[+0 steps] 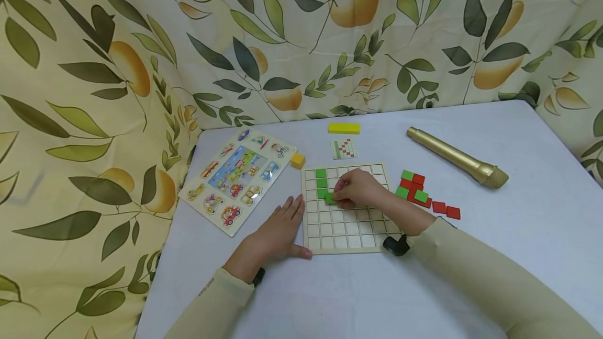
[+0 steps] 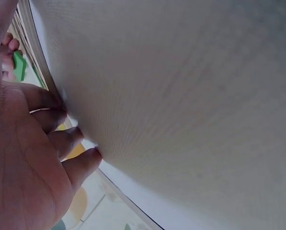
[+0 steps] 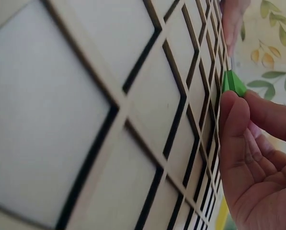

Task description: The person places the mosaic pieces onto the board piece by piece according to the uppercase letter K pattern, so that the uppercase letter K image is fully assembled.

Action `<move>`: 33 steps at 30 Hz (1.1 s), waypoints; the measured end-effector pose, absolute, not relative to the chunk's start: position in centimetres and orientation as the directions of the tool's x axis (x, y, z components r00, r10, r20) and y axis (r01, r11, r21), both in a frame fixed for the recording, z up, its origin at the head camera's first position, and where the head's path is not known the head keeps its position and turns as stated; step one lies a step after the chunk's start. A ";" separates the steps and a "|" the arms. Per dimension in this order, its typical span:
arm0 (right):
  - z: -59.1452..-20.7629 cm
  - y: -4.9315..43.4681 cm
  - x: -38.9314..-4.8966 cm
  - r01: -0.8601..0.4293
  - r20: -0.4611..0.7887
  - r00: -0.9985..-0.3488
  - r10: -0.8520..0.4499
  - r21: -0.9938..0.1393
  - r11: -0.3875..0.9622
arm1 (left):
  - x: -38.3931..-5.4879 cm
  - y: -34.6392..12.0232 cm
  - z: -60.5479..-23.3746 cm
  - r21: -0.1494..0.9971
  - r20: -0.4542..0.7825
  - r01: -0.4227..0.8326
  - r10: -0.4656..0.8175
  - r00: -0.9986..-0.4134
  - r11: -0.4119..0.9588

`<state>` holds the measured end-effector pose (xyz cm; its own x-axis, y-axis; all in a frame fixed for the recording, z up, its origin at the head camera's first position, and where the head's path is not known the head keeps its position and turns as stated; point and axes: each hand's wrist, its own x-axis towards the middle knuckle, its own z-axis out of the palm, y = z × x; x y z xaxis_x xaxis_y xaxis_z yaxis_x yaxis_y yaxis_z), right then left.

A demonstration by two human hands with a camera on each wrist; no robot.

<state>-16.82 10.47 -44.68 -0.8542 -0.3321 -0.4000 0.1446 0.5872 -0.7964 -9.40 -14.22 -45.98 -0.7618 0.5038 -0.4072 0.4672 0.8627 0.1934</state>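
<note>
A wooden grid board (image 1: 346,244) with square cells lies on the table. Three green square tiles (image 1: 322,182) sit in a column near its left side. My right hand (image 1: 359,188) pinches another green tile (image 3: 234,83) between thumb and forefinger, just below and right of that column; the tile looks tilted. Whether it touches the board I cannot tell. My left hand (image 1: 280,229) rests flat against the board's left edge, fingers straight, thumb spread near the lower left corner. In the left wrist view its fingertips (image 2: 92,158) meet the table.
Right of the board lies a pile of red tiles (image 1: 439,207) and green tiles (image 1: 402,192). A gold microphone (image 1: 457,158) lies beyond. At the back are a pattern card (image 1: 344,148) and a yellow bar (image 1: 344,128). Left are a picture puzzle board (image 1: 221,221) and a yellow block (image 1: 298,160).
</note>
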 end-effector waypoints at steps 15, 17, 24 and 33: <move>-44.8 8.7 -16.2 0.122 -0.388 -0.864 -0.322 -0.780 0.614 | -9.3 -14.2 -45.7 0.197 -0.412 0.463 0.501 -0.761 0.864; -44.8 8.5 -16.0 0.108 -0.379 -0.868 -0.321 -0.776 0.621 | -9.3 -14.2 -45.7 0.195 -0.414 0.462 0.500 -0.761 0.865; -44.8 8.1 -15.6 0.000 -0.315 -0.886 -0.340 -0.733 0.680 | -9.4 -14.1 -45.7 0.187 -0.415 0.466 0.500 -0.760 0.865; -44.9 7.6 -15.4 -0.113 -0.236 -0.906 -0.352 -0.666 0.737 | -9.3 -14.1 -45.7 0.189 -0.417 0.467 0.501 -0.758 0.864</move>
